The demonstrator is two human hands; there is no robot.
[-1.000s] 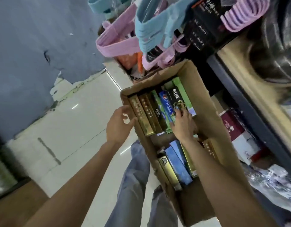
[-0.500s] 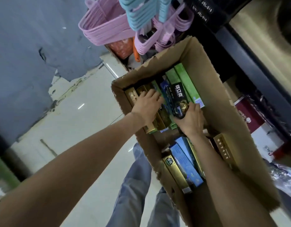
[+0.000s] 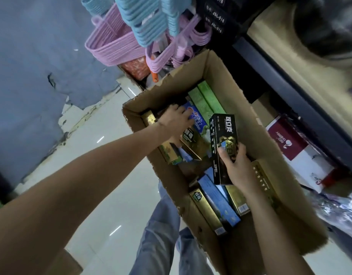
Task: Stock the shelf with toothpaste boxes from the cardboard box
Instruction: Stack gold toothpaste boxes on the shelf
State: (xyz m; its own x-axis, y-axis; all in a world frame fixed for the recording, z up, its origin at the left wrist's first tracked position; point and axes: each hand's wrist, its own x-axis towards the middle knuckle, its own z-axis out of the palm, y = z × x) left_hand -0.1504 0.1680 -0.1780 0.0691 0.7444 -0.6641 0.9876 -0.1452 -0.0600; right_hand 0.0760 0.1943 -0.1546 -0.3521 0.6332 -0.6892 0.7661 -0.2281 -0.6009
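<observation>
Change: black toothpaste box (image 3: 222,147) now lifted, clamped in my right hand (image 3: 235,167) | left hand (image 3: 176,124) gripping gold box (image 3: 191,141) at 10 o'clock in the cardboard box (image 3: 256,124) | shelf next.

Head view, looking down into an open cardboard box (image 3: 226,76) holding toothpaste boxes. Right hand (image 3: 237,167) grips a black toothpaste box (image 3: 222,135), raised above the others. Left hand (image 3: 176,122) reaches inside, fingers curled on a gold toothpaste box (image 3: 191,143). Green toothpaste boxes (image 3: 205,102) lie beyond; pink hangers (image 3: 111,48) hang above.
</observation>
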